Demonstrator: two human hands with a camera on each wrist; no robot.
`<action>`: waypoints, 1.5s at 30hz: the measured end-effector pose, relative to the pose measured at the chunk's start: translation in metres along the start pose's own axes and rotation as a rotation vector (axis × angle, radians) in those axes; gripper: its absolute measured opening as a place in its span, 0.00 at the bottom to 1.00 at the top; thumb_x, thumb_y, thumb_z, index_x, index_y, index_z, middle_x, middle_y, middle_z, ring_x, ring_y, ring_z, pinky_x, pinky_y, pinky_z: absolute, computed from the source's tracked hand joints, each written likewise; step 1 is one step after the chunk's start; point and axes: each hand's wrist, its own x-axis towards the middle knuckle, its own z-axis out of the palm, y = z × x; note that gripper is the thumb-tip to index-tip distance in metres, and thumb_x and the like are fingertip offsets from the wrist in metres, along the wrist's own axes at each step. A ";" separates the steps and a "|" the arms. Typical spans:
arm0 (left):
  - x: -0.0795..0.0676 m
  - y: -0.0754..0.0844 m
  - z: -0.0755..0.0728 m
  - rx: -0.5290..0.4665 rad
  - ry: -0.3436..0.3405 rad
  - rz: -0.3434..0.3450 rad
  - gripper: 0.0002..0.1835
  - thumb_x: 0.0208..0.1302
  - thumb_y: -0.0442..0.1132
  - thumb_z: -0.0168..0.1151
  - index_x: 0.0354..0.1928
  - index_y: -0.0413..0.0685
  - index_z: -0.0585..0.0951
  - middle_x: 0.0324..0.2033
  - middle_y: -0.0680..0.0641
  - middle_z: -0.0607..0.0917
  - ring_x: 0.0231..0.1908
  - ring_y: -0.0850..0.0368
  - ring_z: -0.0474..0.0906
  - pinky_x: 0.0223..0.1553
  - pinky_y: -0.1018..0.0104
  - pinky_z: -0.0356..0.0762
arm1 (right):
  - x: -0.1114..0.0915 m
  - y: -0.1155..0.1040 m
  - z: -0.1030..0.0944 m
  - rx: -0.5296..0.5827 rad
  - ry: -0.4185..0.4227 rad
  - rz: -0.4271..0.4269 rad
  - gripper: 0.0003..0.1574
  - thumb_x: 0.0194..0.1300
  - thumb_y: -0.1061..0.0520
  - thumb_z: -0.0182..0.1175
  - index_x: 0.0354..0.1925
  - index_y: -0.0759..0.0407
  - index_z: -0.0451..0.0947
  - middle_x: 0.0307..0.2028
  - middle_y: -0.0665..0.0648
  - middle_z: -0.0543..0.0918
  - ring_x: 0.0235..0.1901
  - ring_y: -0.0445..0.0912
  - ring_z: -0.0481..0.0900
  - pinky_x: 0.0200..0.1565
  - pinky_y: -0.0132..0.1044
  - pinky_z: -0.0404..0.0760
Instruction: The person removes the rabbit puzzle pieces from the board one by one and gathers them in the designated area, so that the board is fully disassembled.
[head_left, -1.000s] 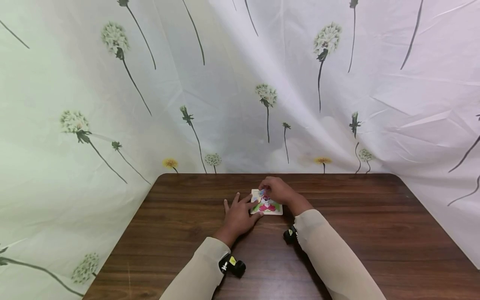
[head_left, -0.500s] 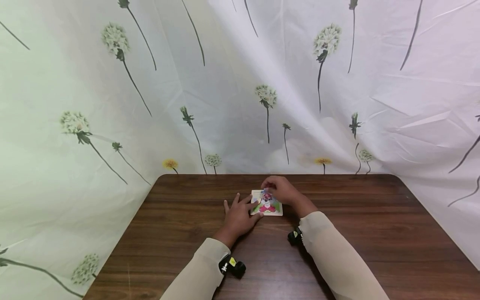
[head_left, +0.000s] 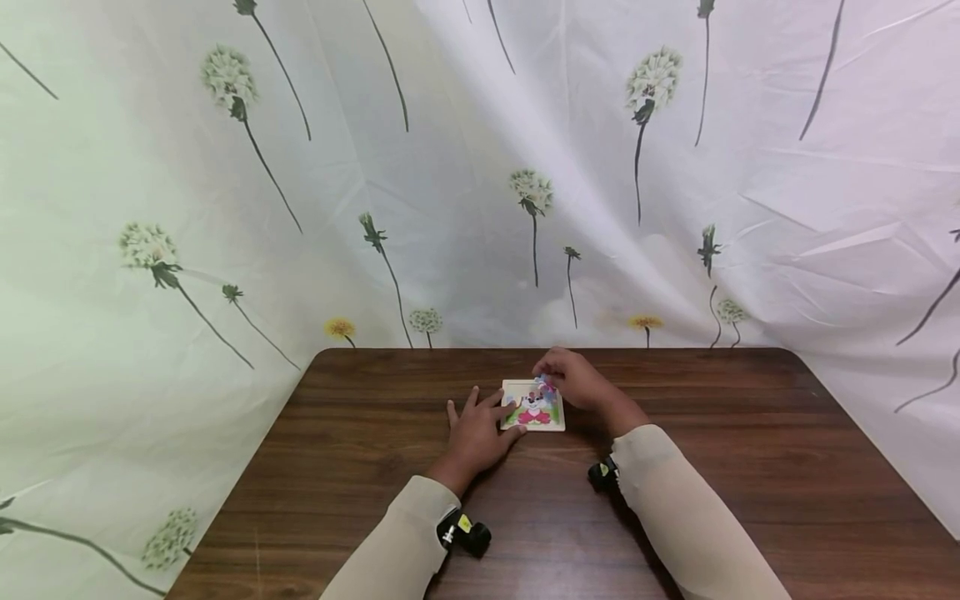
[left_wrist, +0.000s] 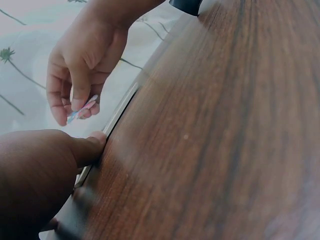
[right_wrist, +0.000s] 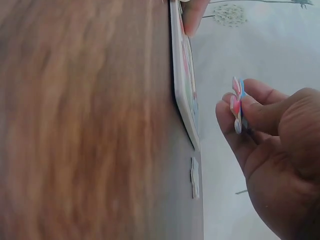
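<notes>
Right hand [head_left: 573, 379] pinched a thin, light, stiff puzzle piece [right_wrist: 236, 110] by its edges at frame centre; flat-fingered left hand [head_left: 476, 429] steadied the puzzle board [head_left: 532, 412].

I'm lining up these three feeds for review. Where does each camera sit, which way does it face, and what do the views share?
Head: worn on the head, looks forward and down at the table and flowered curtain; both sleeves and hands show.
Left wrist: low by the left hand, which touches the puzzle board edge; looks along the tabletop toward the right hand.
Right wrist: beside the right hand, faces the board edge-on; a loose piece lies by it.
Shared: all show the puzzle piece pinched by the right hand.
</notes>
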 end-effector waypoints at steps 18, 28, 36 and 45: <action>0.000 -0.001 0.001 0.021 0.001 0.006 0.27 0.75 0.61 0.69 0.71 0.64 0.85 0.79 0.47 0.76 0.84 0.29 0.59 0.76 0.12 0.45 | -0.011 0.011 -0.015 0.072 -0.106 0.059 0.21 0.69 0.65 0.75 0.59 0.66 0.89 0.59 0.64 0.81 0.55 0.54 0.81 0.55 0.46 0.83; 0.001 -0.001 0.002 0.013 0.008 0.006 0.27 0.75 0.62 0.69 0.71 0.64 0.85 0.79 0.47 0.76 0.84 0.29 0.58 0.76 0.12 0.44 | -0.024 0.018 -0.027 0.078 -0.113 0.028 0.21 0.74 0.68 0.67 0.63 0.64 0.87 0.60 0.63 0.82 0.49 0.51 0.79 0.51 0.45 0.82; -0.001 0.001 0.000 0.001 0.007 0.010 0.27 0.75 0.61 0.69 0.71 0.64 0.85 0.79 0.46 0.76 0.84 0.29 0.59 0.77 0.12 0.44 | -0.037 0.027 -0.035 0.135 -0.069 0.051 0.27 0.74 0.69 0.67 0.69 0.68 0.79 0.64 0.67 0.86 0.64 0.62 0.84 0.64 0.62 0.85; -0.002 0.001 0.000 -0.005 0.012 0.008 0.27 0.75 0.61 0.69 0.71 0.63 0.85 0.79 0.46 0.76 0.84 0.29 0.59 0.77 0.13 0.43 | -0.051 0.045 -0.042 0.118 -0.053 0.074 0.30 0.72 0.73 0.67 0.70 0.69 0.78 0.64 0.68 0.86 0.69 0.66 0.81 0.69 0.66 0.79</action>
